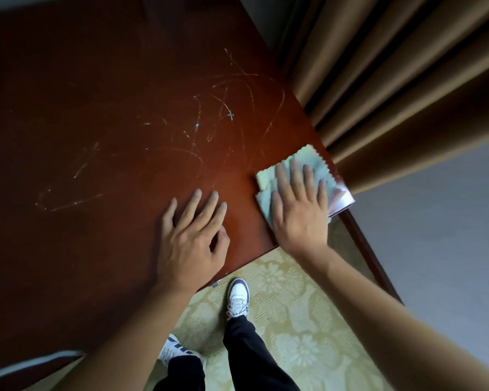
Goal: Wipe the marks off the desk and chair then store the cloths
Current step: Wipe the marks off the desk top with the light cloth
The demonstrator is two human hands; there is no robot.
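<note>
Tabletop [68, 108] with pale marks [209, 114]; cloth [299, 167] at its right corner.
Left hand [192, 235] flat, fingers spread, holding nothing, left of cloth. Right hand [299, 210] presses cloth, fingers straight. Cloth looks thin, soft, light; best pressed flat or pinched at an edge.

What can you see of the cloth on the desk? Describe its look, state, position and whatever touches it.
The cloth is pale, whitish with faint green and pink tints, and looks like thin soft fabric with zigzag-cut edges. It lies folded in layers, flat on the dark red-brown desk, at the near right corner beside the brown curtain. The right hand presses on it with straight, spread fingers and covers its middle. The pale scribbled marks lie to its left, apart from it. The left hand rests on bare desk nearby.
</note>
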